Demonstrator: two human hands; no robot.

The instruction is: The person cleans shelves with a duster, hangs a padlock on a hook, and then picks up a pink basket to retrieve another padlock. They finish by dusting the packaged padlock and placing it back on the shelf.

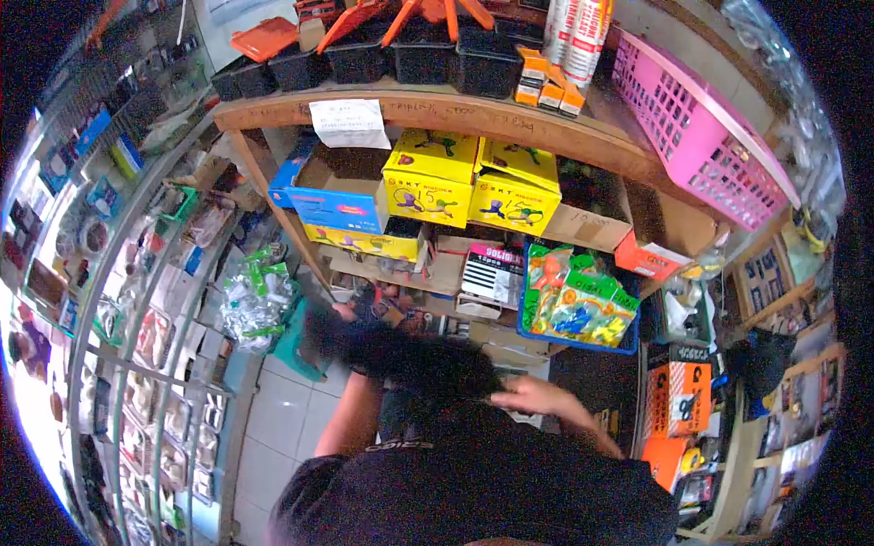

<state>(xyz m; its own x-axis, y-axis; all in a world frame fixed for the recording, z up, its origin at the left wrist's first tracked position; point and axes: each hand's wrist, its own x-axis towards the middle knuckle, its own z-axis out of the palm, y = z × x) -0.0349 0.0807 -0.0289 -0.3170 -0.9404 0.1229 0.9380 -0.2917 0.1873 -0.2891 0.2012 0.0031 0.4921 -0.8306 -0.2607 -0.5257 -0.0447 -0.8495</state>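
The right hand (537,397) hovers low in front of the shelves, fingers together and stretched flat, holding nothing that shows. Just to its left lies a dark blurred bundle (410,359), too smeared to name. The left hand (344,314) reaches past it toward the lower shelf edge; its fingers are blurred, so I cannot tell their state. Above sit yellow boxes (431,175) under the wooden shelf (473,116), with a pink basket (701,132) at its right end
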